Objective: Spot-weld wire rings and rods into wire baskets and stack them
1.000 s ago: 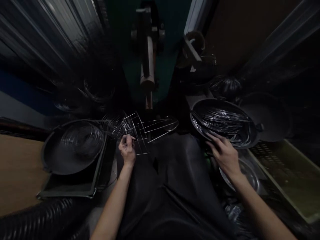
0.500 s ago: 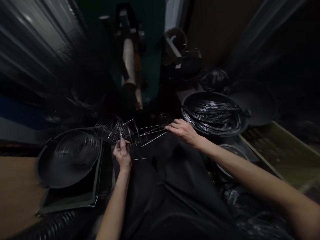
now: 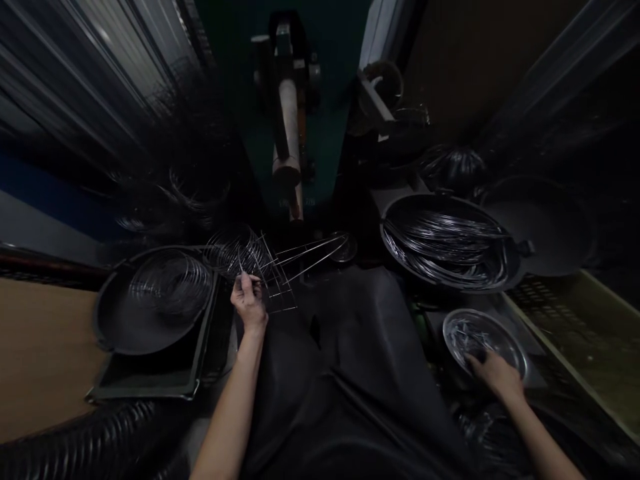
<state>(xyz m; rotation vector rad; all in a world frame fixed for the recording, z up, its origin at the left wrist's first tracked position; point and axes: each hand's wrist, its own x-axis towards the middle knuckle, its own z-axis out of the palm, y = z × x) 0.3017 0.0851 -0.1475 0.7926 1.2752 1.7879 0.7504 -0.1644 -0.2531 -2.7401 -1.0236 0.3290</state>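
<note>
In the head view my left hand [image 3: 249, 300] is closed on a thin wire grid with a long looped handle [image 3: 310, 247]. The grid part stands just right of the fingers and the loop points away to the right. Over on the right, my right hand [image 3: 496, 375] reaches into a round metal bowl [image 3: 523, 353]. Small, thin metal pieces [image 3: 467, 333] lie in that bowl near the thumb. The right fingertips are dark and partly hidden, so whether they grip a piece does not show.
A wide pan [image 3: 387, 233] of bundled wire rods stands at the right, beside a yellowish crate [image 3: 600, 360]. At the left a dark pan [image 3: 115, 327] holds coiled wire. Ahead rises a green machine [image 3: 325, 147]. A dark apron [image 3: 370, 347] covers my lap.
My right hand has let go of the looped wire handle and moved right and down to the metal bowl. The left hand still holds the wire grid. The camera view has shifted slightly.
</note>
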